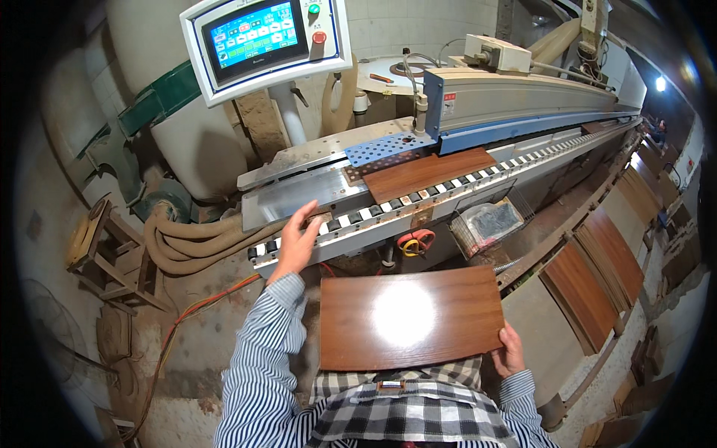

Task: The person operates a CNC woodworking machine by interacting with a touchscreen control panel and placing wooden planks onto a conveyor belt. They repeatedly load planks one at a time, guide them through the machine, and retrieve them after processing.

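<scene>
A brown wood-grain panel [351,321] lies level in front of my body, with lamp glare on its glossy face. My right hand [511,352] grips its right edge, with the fingers partly hidden beneath it. Out to the front left, my left hand [297,243] is open and holds nothing, fingers apart beside the near end of the roller track [355,218]. Another brown panel [426,176] rests on the machine, one edge along the rollers and its far end close to the blue-edged pressure beam [515,128].
A control screen [254,39] on a post stands at the far left, above ribbed hoses [202,243]. Under the track hang a wire basket [489,222] and red-yellow coiled straps [415,243]. Stacked panels [579,291] lean along a rail on the right. Cables [202,305] cross the floor.
</scene>
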Demonstrator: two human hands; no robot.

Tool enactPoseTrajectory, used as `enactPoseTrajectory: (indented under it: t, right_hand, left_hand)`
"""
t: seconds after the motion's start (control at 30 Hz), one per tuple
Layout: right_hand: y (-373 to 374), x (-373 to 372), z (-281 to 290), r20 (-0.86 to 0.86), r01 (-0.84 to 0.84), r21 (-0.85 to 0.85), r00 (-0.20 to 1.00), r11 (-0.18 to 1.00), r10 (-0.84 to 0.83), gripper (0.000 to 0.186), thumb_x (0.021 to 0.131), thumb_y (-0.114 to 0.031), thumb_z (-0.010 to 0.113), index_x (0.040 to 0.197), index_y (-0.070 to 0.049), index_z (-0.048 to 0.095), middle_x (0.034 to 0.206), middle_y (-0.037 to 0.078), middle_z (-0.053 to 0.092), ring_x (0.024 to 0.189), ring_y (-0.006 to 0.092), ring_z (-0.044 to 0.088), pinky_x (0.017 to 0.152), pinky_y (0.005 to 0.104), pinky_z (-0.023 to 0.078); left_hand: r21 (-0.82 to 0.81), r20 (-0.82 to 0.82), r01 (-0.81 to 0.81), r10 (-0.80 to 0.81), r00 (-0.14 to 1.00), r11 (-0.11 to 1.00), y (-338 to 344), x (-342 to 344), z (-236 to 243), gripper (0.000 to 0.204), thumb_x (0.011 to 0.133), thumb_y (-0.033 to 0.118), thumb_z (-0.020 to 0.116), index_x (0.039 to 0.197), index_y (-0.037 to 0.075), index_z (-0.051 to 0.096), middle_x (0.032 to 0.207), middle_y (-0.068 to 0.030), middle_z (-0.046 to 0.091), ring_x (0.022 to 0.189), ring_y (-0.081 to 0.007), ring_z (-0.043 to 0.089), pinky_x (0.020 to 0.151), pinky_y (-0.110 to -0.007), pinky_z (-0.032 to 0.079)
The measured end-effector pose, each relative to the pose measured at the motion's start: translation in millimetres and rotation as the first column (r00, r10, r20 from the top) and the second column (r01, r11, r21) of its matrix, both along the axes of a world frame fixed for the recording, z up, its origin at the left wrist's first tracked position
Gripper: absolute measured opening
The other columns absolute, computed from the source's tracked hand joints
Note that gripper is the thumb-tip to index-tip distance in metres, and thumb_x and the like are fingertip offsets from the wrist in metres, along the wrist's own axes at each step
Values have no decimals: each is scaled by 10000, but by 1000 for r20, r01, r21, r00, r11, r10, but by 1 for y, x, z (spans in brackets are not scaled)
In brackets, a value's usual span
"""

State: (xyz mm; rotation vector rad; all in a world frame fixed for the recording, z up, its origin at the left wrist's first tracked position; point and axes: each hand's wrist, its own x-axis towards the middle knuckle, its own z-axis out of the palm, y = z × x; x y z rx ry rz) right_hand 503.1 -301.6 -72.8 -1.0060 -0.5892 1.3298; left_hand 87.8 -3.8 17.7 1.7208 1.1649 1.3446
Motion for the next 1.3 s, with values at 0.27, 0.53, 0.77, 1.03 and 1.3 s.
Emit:
enactPoseTrajectory:
  t: [0.27, 0.53, 0.77, 1.03, 1.3]
  right_hand:
    - [91, -29, 57, -23, 36, 176, 999, 984, -32, 477, 984, -210, 516, 1405, -5, 424, 1221, 73, 603, 1041, 172, 596, 875, 365, 505]
    - [202, -68, 64, -199, -231, 45, 951, 972, 235, 485, 990, -334, 545, 1376, -54, 453, 1232, 130, 607, 1029, 250, 649, 855, 374, 556]
    - [154, -63, 95, 190, -184, 87, 968, 979, 165, 487, 1000, -226, 515, 1419, -3, 405, 1259, 151, 609, 1087, 225, 629, 934, 357, 508]
    - [26, -2, -23, 877, 200, 79, 452, 977, -163, 421, 934, -144, 590, 1311, 27, 512, 1234, 168, 611, 1067, 234, 612, 934, 345, 484]
    - [4, -28, -83, 704, 372, 19, 654, 928, -276, 361, 940, -221, 629, 1194, 27, 564, 1085, 113, 638, 997, 182, 583, 907, 327, 466]
  left_hand:
    - [124, -393, 15, 35, 919, 992, -100, -47, 28, 605, 828, 286, 697, 1371, 92, 516, 1474, -124, 443, 1427, -322, 298, 1155, -450, 246]
    - [167, -722, -156, 228, 654, 974, -82, -61, -2, 602, 864, 447, 648, 1378, 161, 526, 1524, -138, 358, 1444, -331, 239, 1179, -512, 109]
    - [194, -708, -338, 370, 602, 921, -48, -65, -9, 595, 876, 487, 622, 1367, 160, 540, 1506, -168, 378, 1430, -339, 272, 1171, -533, 87]
    - [128, -743, -406, 358, 565, 905, -4, -49, 3, 628, 856, 556, 608, 1348, 167, 564, 1489, -164, 408, 1412, -334, 313, 1168, -540, 94]
    - [167, -710, -430, 411, 572, 887, 0, -49, -6, 722, 828, 575, 634, 1385, 132, 510, 1518, -177, 351, 1427, -339, 274, 1175, -515, 121]
